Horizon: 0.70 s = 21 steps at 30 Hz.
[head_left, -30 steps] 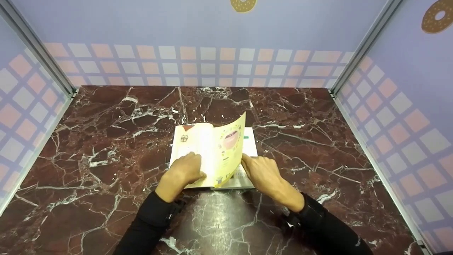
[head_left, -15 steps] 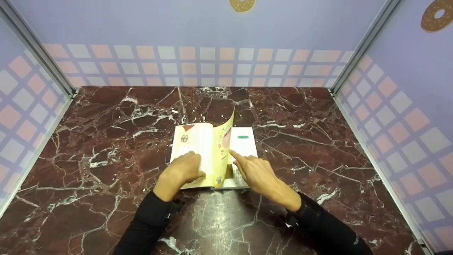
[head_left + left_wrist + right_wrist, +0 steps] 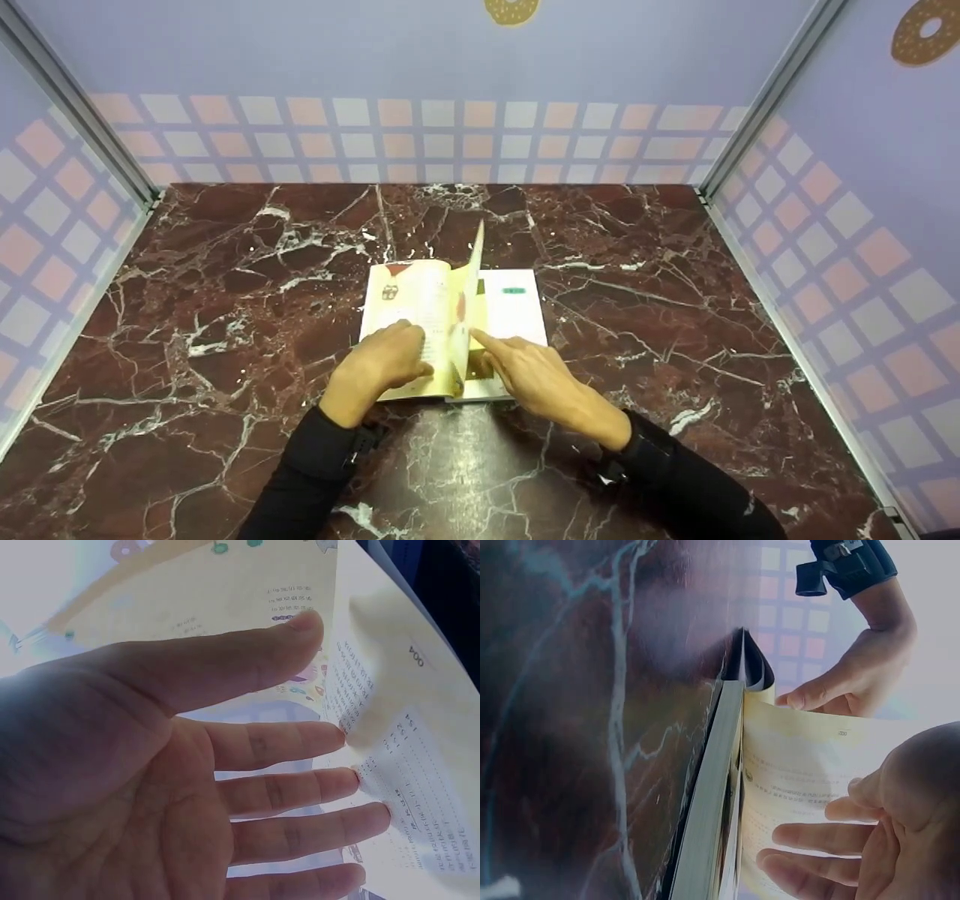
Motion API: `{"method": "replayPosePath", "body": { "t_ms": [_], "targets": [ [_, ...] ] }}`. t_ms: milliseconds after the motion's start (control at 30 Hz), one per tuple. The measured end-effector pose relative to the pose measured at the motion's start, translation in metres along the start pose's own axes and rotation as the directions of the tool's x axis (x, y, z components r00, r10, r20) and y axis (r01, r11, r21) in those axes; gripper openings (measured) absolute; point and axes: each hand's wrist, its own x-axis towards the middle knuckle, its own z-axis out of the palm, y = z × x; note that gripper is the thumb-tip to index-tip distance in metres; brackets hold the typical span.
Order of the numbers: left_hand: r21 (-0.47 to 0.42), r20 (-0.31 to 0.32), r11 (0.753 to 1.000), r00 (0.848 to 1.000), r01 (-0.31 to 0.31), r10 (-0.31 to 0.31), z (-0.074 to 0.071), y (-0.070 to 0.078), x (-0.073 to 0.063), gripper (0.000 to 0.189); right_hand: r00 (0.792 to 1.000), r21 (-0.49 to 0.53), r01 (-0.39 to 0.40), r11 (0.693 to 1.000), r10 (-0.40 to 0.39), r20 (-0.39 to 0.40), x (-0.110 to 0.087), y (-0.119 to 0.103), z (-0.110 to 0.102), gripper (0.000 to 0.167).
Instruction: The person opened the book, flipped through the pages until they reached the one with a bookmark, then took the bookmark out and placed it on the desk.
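An open book [image 3: 517,315] lies on the table, with a single page [image 3: 471,281] standing nearly upright near its middle. My left hand [image 3: 380,364] rests on the left-hand page; the left wrist view shows straight, spread fingers with their tips at printed paper [image 3: 420,765]. From the right side, my right hand [image 3: 536,375] reaches over the book, its index fingertip at the raised page. Loosely bent, spread fingers [image 3: 817,838] of that hand appear before a printed page [image 3: 795,765] in the right wrist view. There the page partly covers the left hand [image 3: 855,682].
The table [image 3: 225,322] is dark red marble pattern with white veins. A checkered lilac panel [image 3: 450,135] closes off the back, and side panels [image 3: 847,247] stand left and right. Black sleeves with wrist straps [image 3: 652,454] cover both forearms.
The lifted page has swung left from a leaning curve to nearly upright. My right hand has moved left with it, uncovering more of the right-hand page. My left hand has stayed almost still.
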Motion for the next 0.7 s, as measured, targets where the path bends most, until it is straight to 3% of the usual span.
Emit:
{"method": "replayPosePath", "body": {
  "t_ms": [167, 400, 700],
  "targets": [
    [-0.001, -0.017, 1.000, 1.000, -0.012, 0.012, -0.001, -0.001, 0.000, 0.030, 1.000, 0.031, 0.025, 0.999, -0.026, 0.009, 0.001, -0.003, 0.002, 0.044],
    [-0.035, -0.054, 0.999, 0.998, -0.035, 0.033, -0.006, -0.003, -0.005, 0.025, 0.999, 0.056, 0.001, 0.998, -0.003, 0.044, 0.001, -0.005, 0.005, 0.047],
    [-0.081, -0.126, 0.986, 0.983, -0.146, 0.136, -0.017, -0.007, -0.016, 0.018, 0.995, 0.103, 0.036, 0.994, -0.045, 0.092, 0.003, -0.007, 0.009, 0.047]
  ]
}}
